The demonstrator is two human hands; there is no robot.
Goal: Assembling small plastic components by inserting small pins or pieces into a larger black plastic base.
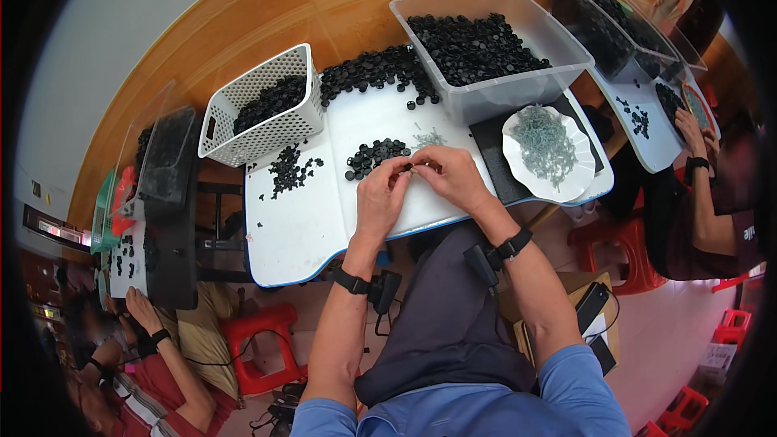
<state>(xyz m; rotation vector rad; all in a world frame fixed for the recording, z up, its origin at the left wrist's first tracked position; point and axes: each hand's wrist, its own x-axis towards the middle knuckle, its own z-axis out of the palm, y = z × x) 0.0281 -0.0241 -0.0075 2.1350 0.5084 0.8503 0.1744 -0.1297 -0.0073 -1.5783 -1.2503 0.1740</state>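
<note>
Over the white tabletop, my left hand (382, 197) and my right hand (455, 176) meet fingertip to fingertip. Both are closed in a pinch on a small black part (408, 167), mostly hidden by the fingers. Just beyond my left hand lies a cluster of round black caps (377, 154). Beyond my right hand is a little heap of thin grey-green pins (429, 138). More such pins (544, 144) fill a white scalloped plate (579, 171) to the right. Smaller black pieces (288, 171) are scattered on the left.
A white perforated basket (257, 134) and a clear plastic bin (518, 95) hold black parts. Between them spreads a pile of black caps (368, 74). The plate rests partly on a black mat (495, 144). Co-workers sit at tables on both sides; red stools (261, 348) stand around.
</note>
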